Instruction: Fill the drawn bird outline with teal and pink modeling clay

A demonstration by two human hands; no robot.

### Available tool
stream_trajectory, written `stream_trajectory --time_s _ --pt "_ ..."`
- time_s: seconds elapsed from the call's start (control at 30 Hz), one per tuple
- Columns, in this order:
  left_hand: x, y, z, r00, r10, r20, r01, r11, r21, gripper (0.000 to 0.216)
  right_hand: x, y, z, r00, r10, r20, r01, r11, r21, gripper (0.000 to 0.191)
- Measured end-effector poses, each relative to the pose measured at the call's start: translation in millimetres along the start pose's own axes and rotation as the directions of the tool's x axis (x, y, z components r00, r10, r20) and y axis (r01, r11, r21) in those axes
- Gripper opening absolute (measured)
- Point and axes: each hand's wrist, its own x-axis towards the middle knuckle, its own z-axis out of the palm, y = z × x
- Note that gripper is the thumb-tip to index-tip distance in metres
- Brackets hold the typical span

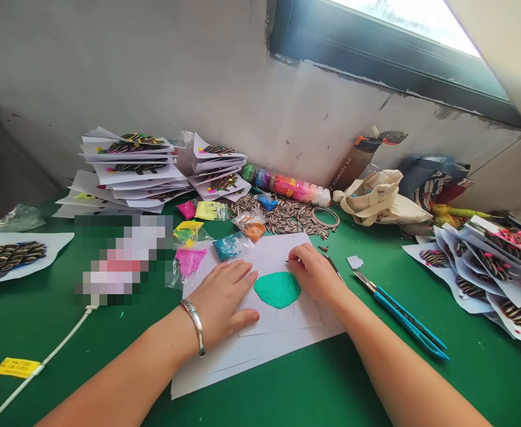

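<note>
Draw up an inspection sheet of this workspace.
Surface: green table, white scrap near the cutter.
Job's things: green patch on paper; seeds heaped beyond.
Clutter: packets, picture stacks, bag, bottle.
Hands: left hand resting on the paper; right hand at the patch's upper right, fingertips together, contents unclear.
Cables: white cable, left, meeting a pixelated object.
Surroundings: wall, window upper right.

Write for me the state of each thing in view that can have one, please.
Paper: lying flat
Green patch: flattened, on the paper
Left hand: open, palm down on the paper
Right hand: fingers bent beside the green patch; grip unclear
Utility knife: lying down, blade out
Striped seeds: loose, heaped
Picture sheets: stacked unevenly
Canvas bag: slumped
Cable: plugged in
</note>
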Motion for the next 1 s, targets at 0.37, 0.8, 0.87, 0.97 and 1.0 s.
stream_trajectory --time_s 0.37,0.8,0.87,0.97,1.0 --pt "-2.1 -2.1 4.6 1.0 -0.009 -0.025 0.008 0.999 -0.037 0.059 0.5 -14.3 0.2 0.978 -0.173 0.114 0.165 0.983 0.077 0.023" --pt "-0.8 -0.7 0.9 1.0 -0.004 0.004 0.004 1.0 0.006 0.059 -0.6 -3.2 1.9 0.972 -0.231 0.046 0.223 0.964 0.143 0.025" --pt "-1.0 -0.9 1.2 1.0 -0.003 0.002 0.003 1.0 0.007 0.059 -0.4 -2.5 2.0 0.974 -0.225 0.034 0.219 0.967 0.128 0.024" --pt "-1.6 -1.1 1.8 1.0 0.001 0.002 -0.001 1.0 0.011 0.059 -0.7 -2.3 1.4 0.963 -0.259 0.072 0.247 0.959 0.141 0.024" --pt "-1.7 -1.2 2.1 1.0 0.001 0.003 -0.001 1.0 0.013 0.059 -0.8 -2.5 1.2 0.962 -0.263 0.075 0.25 0.957 0.147 0.023"
